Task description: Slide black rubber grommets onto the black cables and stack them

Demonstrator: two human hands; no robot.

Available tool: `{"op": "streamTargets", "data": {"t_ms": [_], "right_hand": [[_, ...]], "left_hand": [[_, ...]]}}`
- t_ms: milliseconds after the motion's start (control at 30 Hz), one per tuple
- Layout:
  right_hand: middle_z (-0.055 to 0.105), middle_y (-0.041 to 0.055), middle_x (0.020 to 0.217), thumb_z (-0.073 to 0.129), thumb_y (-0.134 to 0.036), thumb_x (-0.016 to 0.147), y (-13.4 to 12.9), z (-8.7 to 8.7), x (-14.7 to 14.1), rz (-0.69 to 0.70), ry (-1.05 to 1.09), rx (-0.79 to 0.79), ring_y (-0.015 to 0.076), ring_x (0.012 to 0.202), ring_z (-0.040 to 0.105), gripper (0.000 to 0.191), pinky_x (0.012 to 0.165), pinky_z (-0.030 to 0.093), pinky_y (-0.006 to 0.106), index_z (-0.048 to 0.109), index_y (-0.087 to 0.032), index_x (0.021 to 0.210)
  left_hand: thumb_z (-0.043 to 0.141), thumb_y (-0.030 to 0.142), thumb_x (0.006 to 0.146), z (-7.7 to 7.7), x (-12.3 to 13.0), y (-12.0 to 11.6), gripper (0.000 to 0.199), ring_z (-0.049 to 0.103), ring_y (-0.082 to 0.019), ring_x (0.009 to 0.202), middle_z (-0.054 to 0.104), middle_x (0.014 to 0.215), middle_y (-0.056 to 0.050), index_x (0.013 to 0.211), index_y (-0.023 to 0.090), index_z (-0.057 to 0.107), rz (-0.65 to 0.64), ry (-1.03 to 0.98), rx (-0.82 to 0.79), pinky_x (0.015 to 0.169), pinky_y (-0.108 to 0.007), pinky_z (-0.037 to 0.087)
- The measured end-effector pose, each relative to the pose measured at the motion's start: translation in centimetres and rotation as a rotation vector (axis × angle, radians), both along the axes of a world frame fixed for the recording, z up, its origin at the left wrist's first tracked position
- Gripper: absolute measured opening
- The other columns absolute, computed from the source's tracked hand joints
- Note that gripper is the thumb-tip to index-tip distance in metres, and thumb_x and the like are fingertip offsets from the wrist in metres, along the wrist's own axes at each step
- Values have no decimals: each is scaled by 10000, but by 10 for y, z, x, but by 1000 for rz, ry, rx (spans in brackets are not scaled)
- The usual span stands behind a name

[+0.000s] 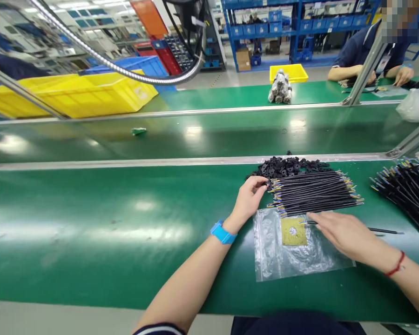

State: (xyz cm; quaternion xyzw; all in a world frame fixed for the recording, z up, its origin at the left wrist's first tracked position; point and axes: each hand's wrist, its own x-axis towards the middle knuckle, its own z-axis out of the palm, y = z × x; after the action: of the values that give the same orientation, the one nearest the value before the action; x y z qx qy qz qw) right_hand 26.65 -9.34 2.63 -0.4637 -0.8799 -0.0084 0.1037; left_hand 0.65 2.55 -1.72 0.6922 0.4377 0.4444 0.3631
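My left hand [252,197], a blue band on its wrist, pinches a small black plastic part at the left edge of a heap of such parts [286,166]. My right hand [344,232] has its fingers closed over a black cable [386,230]. The cable's stripped end with thin coloured wires points left over a yellowish square plate [287,236] with a round hole. Beneath the plate lies a clear zip bag [268,260]. Between the heap and the bag, a row of black cables [310,193] with bare coloured wire ends lies side by side.
A thick bundle of black cables [408,190] lies at the right. Metal rails and posts [366,74] divide the green bench [91,209]. Yellow bins [101,95] stand back left; wrapped rolls [280,88] sit by a yellow tray [296,72]. A co-worker [356,51] sits across.
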Motion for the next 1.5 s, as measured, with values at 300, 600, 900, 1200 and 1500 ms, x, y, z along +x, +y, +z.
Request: {"op": "streamTargets", "data": {"t_ms": [300, 600, 900, 1200, 1500], "right_hand": [[592, 30, 769, 411, -108, 866, -8, -16, -14, 4, -180, 1, 128, 590, 546, 206, 510, 378, 254, 574, -192, 771], [688, 32, 888, 395, -186, 914, 11, -2, -3, 42, -16, -119, 157, 746, 643, 234, 654, 492, 274, 626, -216, 944], [658, -2, 733, 417, -293, 925, 6, 16, -13, -170, 476, -239, 123, 637, 614, 166, 600, 469, 238, 563, -225, 881], [629, -13, 673, 432, -401, 914, 10, 10, -9, -358, 650, -484, 125, 637, 598, 238, 590, 456, 224, 565, -208, 871], [686, 17, 902, 423, -297, 927, 4, 2, -11, -299, 432, -101, 142, 767, 642, 192, 709, 478, 259, 599, -219, 928]], "left_hand": [[545, 157, 773, 14, 10, -7, 176, 568, -125, 779, 567, 934, -50, 924, 157, 636, -26, -125, -130, 675, -259, 510], [632, 177, 742, 33, 27, -32, 174, 613, -92, 614, 616, 708, -1, 901, 123, 590, -273, -498, -582, 637, -250, 519], [714, 241, 709, 31, 40, -48, 250, 654, -116, 643, 677, 684, -29, 893, 109, 609, -420, -519, -838, 682, -257, 522], [762, 281, 647, 30, 41, -50, 311, 644, -113, 651, 676, 685, -17, 866, 116, 615, -420, -492, -815, 700, -262, 507], [763, 322, 640, 35, 40, -51, 348, 614, -111, 585, 641, 626, -1, 850, 124, 569, -428, -467, -821, 655, -266, 482]]}}
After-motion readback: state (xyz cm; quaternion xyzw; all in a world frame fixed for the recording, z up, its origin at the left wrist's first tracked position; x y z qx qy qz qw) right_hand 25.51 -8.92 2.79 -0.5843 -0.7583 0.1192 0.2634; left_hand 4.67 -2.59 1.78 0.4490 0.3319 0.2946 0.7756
